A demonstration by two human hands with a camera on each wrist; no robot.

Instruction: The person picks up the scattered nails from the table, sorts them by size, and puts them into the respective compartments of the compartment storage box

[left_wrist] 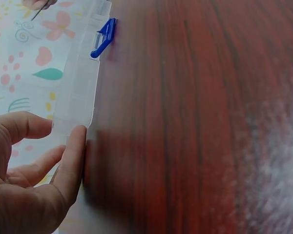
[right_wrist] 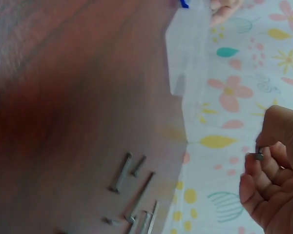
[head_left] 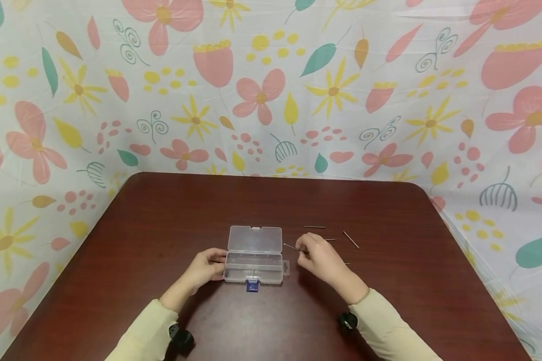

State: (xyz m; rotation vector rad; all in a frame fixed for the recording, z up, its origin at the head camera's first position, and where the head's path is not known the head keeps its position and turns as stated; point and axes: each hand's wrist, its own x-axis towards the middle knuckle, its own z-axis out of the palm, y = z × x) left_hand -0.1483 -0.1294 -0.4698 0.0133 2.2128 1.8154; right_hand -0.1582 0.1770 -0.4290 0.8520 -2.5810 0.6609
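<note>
A clear plastic storage box (head_left: 253, 275) lies on the table with its lid (head_left: 255, 239) raised at the back and a blue latch (head_left: 252, 286) at its front. My left hand (head_left: 208, 265) holds the box's left end; in the left wrist view its thumb and fingers (left_wrist: 76, 161) meet the box's end. Right of the box, my right hand (head_left: 318, 255) pinches a thin metal nail (head_left: 290, 246) that points toward the box. The nail's head shows between the fingers in the right wrist view. A divider runs along the inside of the box.
Several loose nails lie on the dark wooden table (head_left: 198, 210) beyond and beside my right hand, among them one nail (head_left: 314, 227) and a slanting nail (head_left: 351, 239). A flower-patterned cloth (head_left: 262, 140) hangs behind the table and along its sides.
</note>
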